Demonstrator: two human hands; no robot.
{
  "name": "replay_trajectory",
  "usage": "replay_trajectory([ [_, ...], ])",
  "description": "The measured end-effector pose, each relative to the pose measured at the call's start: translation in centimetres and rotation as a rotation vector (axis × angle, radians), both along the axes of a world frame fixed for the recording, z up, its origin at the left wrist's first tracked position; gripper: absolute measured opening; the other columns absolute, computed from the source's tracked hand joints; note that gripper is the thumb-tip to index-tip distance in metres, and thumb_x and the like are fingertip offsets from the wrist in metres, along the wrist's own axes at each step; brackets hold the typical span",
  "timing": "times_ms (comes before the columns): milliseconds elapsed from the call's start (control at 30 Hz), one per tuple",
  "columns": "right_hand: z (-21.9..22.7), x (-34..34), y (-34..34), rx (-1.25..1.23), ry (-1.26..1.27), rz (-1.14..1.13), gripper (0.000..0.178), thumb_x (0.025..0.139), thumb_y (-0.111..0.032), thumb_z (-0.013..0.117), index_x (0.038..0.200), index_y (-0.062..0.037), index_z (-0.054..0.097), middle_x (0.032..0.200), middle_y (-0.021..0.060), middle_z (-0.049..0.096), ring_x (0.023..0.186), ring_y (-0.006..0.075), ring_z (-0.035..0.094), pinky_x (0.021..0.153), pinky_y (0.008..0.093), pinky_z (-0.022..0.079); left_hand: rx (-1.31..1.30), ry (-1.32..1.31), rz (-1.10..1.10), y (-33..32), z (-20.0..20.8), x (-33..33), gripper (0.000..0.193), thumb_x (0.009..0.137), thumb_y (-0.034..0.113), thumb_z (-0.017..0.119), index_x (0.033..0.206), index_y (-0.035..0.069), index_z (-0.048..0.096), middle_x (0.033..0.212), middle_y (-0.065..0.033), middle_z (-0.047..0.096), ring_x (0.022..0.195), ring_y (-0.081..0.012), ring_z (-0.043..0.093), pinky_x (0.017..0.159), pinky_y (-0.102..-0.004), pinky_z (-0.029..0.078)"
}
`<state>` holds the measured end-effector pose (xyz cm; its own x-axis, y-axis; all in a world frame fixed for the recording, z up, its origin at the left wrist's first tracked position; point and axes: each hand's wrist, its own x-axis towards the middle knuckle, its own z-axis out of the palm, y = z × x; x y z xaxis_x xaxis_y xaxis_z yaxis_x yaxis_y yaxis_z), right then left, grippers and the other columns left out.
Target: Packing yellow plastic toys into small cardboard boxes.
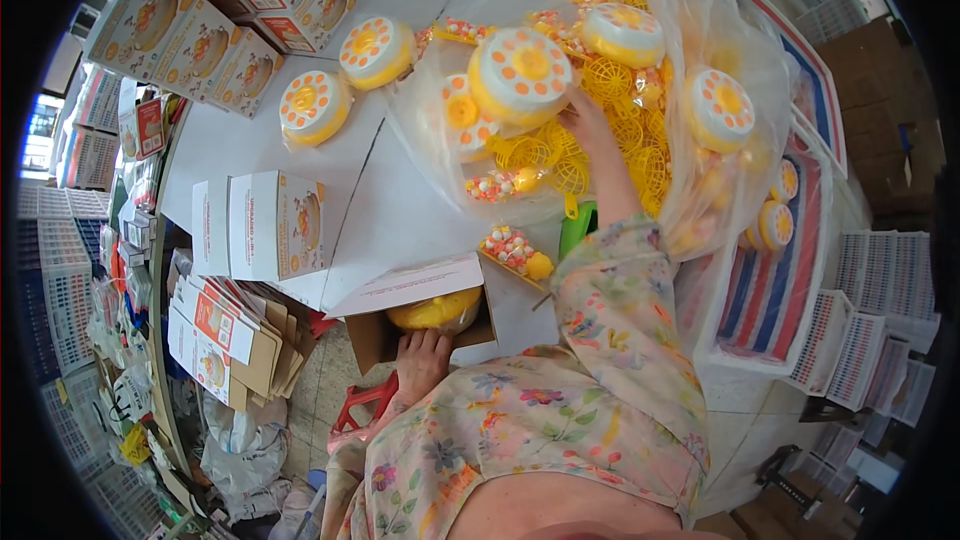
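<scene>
1. The left hand [424, 358] is at the mouth of an open box [420, 282], close to the person. Its fingers bend by a yellow thing [438, 310] inside. The palm is hidden, so one cannot tell how firmly it grips.
2. The right hand [590, 128] reaches over the table [400, 210]. Its fingers are at the edge of a round white-and-yellow toy [522, 75] with orange dots. One cannot tell if they pinch it.
3. That toy sits by yellow nets [610, 80] and a big clear bag [690, 0]. A pack of little balls [512, 250] lies nearer the box.
4. The step in hand seems to be filling the box, with the right hand picking from the pile.
5. The next move likely calls for a soft lift, with no tug on the bag, while the left hand keeps the box steady.
</scene>
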<state>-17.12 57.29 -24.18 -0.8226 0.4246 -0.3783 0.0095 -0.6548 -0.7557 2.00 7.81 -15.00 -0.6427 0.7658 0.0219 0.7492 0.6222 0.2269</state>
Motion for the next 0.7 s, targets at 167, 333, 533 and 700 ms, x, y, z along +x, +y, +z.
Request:
replay_trajectory([
  [167, -5.0, 5.9, 8.9, 0.264, -0.190, -0.454, 0.051, 0.088, -0.030, 0.072, 0.126, -0.0028, 0.050, 0.113, 0.0087, 0.057, 0.093, 0.0204, 0.062, 0.078, 0.0317, 0.053, -0.040, 0.006, -0.018, 0.5, -0.2, -0.5, 0.024, 0.082, 0.019, 0.060, 0.105, 0.013, 0.065, 0.086, -0.0033, 0.057, 0.084, -0.0226, 0.058, 0.077, -0.0398, 0.044],
  [333, -2.7, 3.6, 8.9, -0.074, -0.348, -0.604, 0.038, 0.088, -0.030, 0.069, 0.113, -0.0043, 0.058, 0.098, 0.0072, 0.059, 0.085, 0.0199, 0.062, 0.072, 0.0292, 0.052, -0.028, 0.013, 0.006, 0.2, -0.3, -0.2, 0.025, 0.083, 0.019, 0.059, 0.106, 0.013, 0.065, 0.085, -0.0029, 0.057, 0.084, -0.0223, 0.057, 0.077, -0.0397, 0.044],
  [533, -5.7, 4.6, 13.8, 1.222, -1.135, -0.084, 0.040, 0.086, -0.032, 0.070, 0.117, -0.0098, 0.055, 0.099, 0.0053, 0.059, 0.090, 0.0197, 0.059, 0.070, 0.0313, 0.050, 0.008, -0.008, -0.015, 0.7, -0.2, -0.4, 0.024, 0.082, 0.018, 0.060, 0.105, 0.014, 0.065, 0.085, -0.0023, 0.056, 0.084, -0.0212, 0.057, 0.076, -0.0392, 0.044],
  [700, -6.7, 4.5, 11.4, 0.247, -0.304, -0.576, 0.036, 0.086, -0.029, 0.071, 0.114, -0.0105, 0.056, 0.099, 0.0051, 0.061, 0.092, 0.0192, 0.060, 0.072, 0.0309, 0.051, 0.007, -0.010, 0.005, 0.5, -0.1, -0.3, 0.023, 0.081, 0.018, 0.061, 0.103, 0.014, 0.065, 0.086, -0.0020, 0.056, 0.084, -0.0207, 0.057, 0.076, -0.0389, 0.044],
])
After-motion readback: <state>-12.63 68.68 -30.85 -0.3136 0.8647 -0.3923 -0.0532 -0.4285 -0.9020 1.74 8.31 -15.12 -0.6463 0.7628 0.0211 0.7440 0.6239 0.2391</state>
